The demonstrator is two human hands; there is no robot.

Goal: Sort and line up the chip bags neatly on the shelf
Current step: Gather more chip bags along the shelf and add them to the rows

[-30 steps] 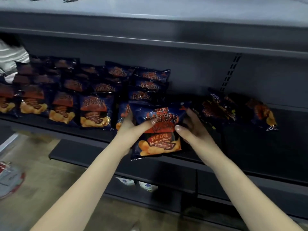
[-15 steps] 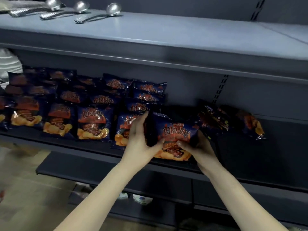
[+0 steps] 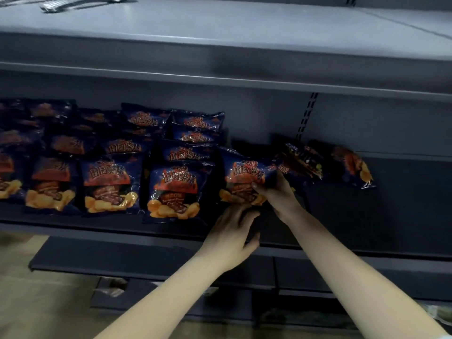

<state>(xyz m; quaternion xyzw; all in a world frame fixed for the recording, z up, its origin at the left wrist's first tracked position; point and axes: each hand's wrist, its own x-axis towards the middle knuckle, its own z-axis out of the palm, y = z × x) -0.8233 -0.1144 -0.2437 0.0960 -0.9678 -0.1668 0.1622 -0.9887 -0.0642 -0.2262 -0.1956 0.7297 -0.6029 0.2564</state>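
Broadly, a dark metal shelf (image 3: 391, 216) runs the width of the view, with a grey upper shelf (image 3: 244, 25) above it and a lower shelf (image 3: 122, 255) beneath.

- Contents, left and centre: chip bags (image 3: 110, 182), dark blue with orange print, stand in overlapping columns from the near edge to the far wall. The leftmost column is cut off by the frame.
- Contents, right: loose bags (image 3: 347, 165) lie tilted and jumbled near the far wall, their print hard to make out.
- End bag (image 3: 247, 177): stands upright on the shelf just beside the rightmost column, its lower right part hidden by a hand.
- Right hand (image 3: 278, 194): pinches the end bag's right edge, thumb across the front, fingers behind and unseen.
- Left hand (image 3: 232, 236): relaxed, fingers extended up to the end bag's bottom edge; whether they touch it cannot be told.
- Utensils (image 3: 80, 3): blurred metal handles on the upper shelf, cut off at the top.

Against half a second ago, the left hand has dropped from the bag's left side to below it, and the utensils' bowls have left the view.
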